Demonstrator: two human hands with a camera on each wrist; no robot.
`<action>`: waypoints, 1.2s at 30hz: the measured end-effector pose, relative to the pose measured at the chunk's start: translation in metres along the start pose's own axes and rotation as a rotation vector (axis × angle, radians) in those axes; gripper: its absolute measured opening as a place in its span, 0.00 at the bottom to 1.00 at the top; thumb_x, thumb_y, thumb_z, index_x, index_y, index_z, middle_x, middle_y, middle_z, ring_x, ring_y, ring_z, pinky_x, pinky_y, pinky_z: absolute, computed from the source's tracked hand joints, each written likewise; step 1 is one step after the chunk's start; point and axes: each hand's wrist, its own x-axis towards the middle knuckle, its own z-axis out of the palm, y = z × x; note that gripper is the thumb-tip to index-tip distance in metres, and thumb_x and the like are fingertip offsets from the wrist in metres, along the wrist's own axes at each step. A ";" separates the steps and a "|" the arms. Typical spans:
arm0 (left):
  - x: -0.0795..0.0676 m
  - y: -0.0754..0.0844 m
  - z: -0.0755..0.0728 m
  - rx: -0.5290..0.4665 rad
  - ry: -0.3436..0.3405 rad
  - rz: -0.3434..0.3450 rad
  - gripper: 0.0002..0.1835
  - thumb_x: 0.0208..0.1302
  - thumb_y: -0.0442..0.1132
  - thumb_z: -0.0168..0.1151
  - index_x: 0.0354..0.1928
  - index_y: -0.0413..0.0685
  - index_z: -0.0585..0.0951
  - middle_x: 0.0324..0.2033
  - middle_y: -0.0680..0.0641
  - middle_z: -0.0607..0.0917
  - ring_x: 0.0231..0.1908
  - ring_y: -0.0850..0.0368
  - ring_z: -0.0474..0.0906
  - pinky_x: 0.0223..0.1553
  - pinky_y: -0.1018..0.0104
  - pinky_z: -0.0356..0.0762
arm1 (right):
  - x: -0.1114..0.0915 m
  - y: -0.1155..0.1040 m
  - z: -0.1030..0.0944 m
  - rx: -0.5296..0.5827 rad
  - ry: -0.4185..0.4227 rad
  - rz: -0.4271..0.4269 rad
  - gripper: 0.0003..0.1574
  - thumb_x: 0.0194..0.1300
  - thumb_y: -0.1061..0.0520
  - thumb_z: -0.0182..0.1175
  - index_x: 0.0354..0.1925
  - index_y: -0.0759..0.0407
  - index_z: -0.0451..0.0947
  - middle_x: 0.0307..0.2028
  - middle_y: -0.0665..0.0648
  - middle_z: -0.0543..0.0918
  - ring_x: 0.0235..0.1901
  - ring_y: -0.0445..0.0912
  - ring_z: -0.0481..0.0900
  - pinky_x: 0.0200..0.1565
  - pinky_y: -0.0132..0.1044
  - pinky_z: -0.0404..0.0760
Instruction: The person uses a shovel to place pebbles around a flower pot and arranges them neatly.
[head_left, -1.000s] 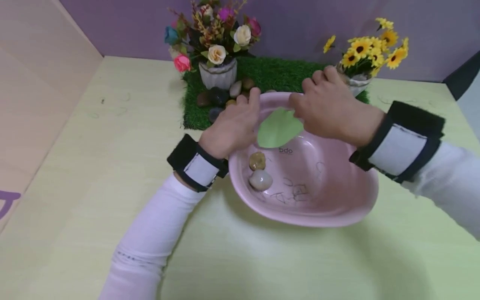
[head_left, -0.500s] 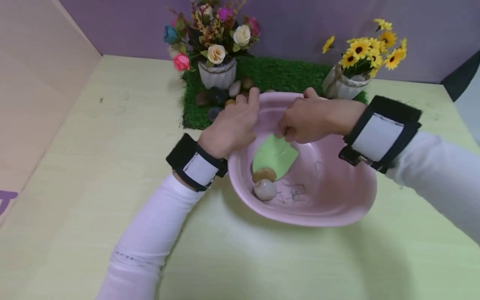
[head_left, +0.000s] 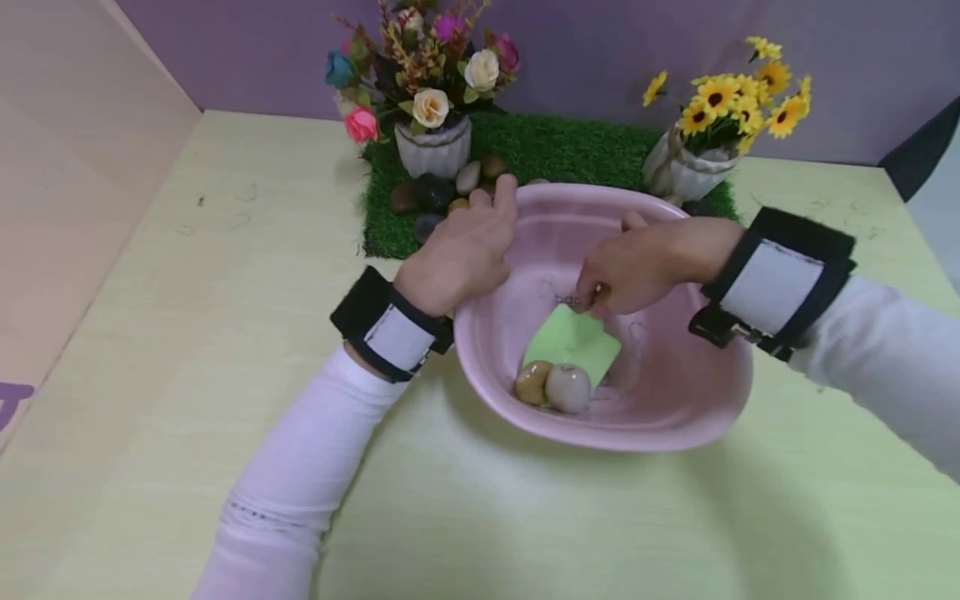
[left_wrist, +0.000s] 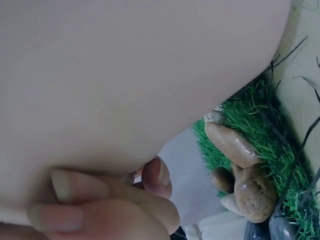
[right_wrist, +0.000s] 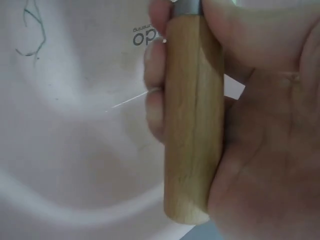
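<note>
A pink basin (head_left: 600, 440) sits in the middle of the head view. My left hand (head_left: 461, 250) grips its left rim, with bent fingers visible close up in the left wrist view. Inside the basin, my right hand (head_left: 637, 262) holds a spatula with a light green blade (head_left: 573, 342). Its wooden handle (right_wrist: 192, 120) lies across the palm in the right wrist view, the fingers wrapped round it. By the blade's lower edge lie two smooth stones, a brown one (head_left: 531, 383) and a whitish one (head_left: 567, 389), near the basin's front wall. They hide part of the blade's edge.
Behind the basin lies a green artificial grass mat (head_left: 562, 142). A pot of mixed flowers (head_left: 435, 150) and several stones (left_wrist: 255, 192) stand on its left part. To the right is a tilted pot of yellow flowers (head_left: 686, 171). A purple wall (head_left: 585, 58) rises behind.
My right hand has lowered the spatula into the basin and moved it toward the front. Both stones have shifted right and frontward. My left hand stays on the rim.
</note>
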 end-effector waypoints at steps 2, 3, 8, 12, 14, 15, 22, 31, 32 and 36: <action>0.000 0.000 0.000 -0.002 0.001 -0.001 0.34 0.66 0.31 0.52 0.68 0.43 0.48 0.50 0.34 0.70 0.45 0.40 0.72 0.39 0.51 0.80 | -0.001 0.002 0.001 0.003 -0.010 -0.001 0.19 0.68 0.50 0.57 0.55 0.41 0.82 0.60 0.46 0.81 0.58 0.48 0.77 0.55 0.56 0.56; 0.000 0.000 0.000 -0.005 0.000 -0.002 0.33 0.66 0.31 0.52 0.68 0.43 0.48 0.50 0.34 0.70 0.45 0.40 0.72 0.39 0.51 0.79 | -0.001 0.003 0.001 0.009 -0.012 -0.004 0.19 0.68 0.50 0.57 0.56 0.41 0.82 0.60 0.46 0.81 0.59 0.48 0.76 0.55 0.56 0.57; -0.001 0.000 0.000 -0.021 -0.005 -0.011 0.32 0.66 0.31 0.52 0.68 0.43 0.49 0.50 0.34 0.70 0.45 0.39 0.71 0.39 0.51 0.79 | -0.004 0.006 0.004 0.064 -0.018 -0.025 0.20 0.68 0.50 0.56 0.57 0.43 0.81 0.60 0.49 0.81 0.63 0.52 0.73 0.59 0.61 0.55; -0.002 0.000 0.001 -0.027 -0.001 -0.005 0.32 0.66 0.31 0.53 0.67 0.44 0.50 0.50 0.34 0.69 0.45 0.39 0.71 0.39 0.50 0.79 | -0.006 0.009 0.006 0.102 -0.019 -0.054 0.20 0.69 0.49 0.54 0.56 0.42 0.81 0.58 0.48 0.82 0.60 0.51 0.75 0.58 0.61 0.57; -0.001 0.000 0.001 -0.029 -0.003 -0.001 0.33 0.66 0.31 0.53 0.68 0.44 0.49 0.50 0.34 0.69 0.45 0.40 0.70 0.39 0.50 0.79 | -0.008 0.011 0.006 0.126 -0.020 -0.071 0.19 0.70 0.48 0.54 0.57 0.42 0.81 0.58 0.47 0.82 0.58 0.48 0.76 0.57 0.60 0.57; -0.001 0.000 0.000 -0.029 -0.003 0.000 0.33 0.66 0.31 0.53 0.68 0.44 0.49 0.50 0.34 0.69 0.45 0.40 0.70 0.39 0.50 0.79 | -0.010 0.011 0.006 0.136 -0.020 -0.075 0.19 0.70 0.48 0.53 0.57 0.42 0.81 0.57 0.47 0.82 0.58 0.47 0.76 0.58 0.60 0.58; -0.001 0.000 0.000 -0.016 0.000 0.006 0.34 0.65 0.31 0.53 0.68 0.44 0.49 0.50 0.34 0.69 0.43 0.41 0.70 0.38 0.52 0.79 | -0.020 0.014 0.006 0.235 -0.047 -0.116 0.17 0.74 0.47 0.51 0.55 0.42 0.80 0.52 0.45 0.83 0.50 0.41 0.77 0.58 0.49 0.74; -0.001 0.001 -0.001 -0.012 -0.011 -0.001 0.34 0.66 0.31 0.53 0.69 0.43 0.48 0.51 0.34 0.69 0.43 0.42 0.70 0.38 0.53 0.79 | -0.029 0.015 0.003 0.307 -0.051 -0.130 0.16 0.75 0.48 0.49 0.54 0.45 0.79 0.50 0.48 0.82 0.49 0.42 0.77 0.53 0.43 0.78; -0.001 0.001 -0.001 -0.013 -0.012 -0.001 0.34 0.66 0.31 0.53 0.69 0.43 0.48 0.52 0.34 0.69 0.43 0.42 0.70 0.38 0.53 0.79 | -0.030 0.015 0.002 0.308 -0.048 -0.135 0.15 0.75 0.48 0.49 0.53 0.45 0.79 0.49 0.48 0.82 0.48 0.42 0.77 0.52 0.42 0.77; -0.001 0.001 -0.001 -0.013 -0.015 -0.001 0.34 0.66 0.31 0.53 0.69 0.44 0.48 0.52 0.34 0.69 0.43 0.42 0.70 0.38 0.53 0.79 | -0.036 0.017 -0.003 0.322 -0.041 -0.144 0.14 0.76 0.47 0.48 0.50 0.45 0.79 0.46 0.48 0.82 0.45 0.43 0.77 0.49 0.41 0.77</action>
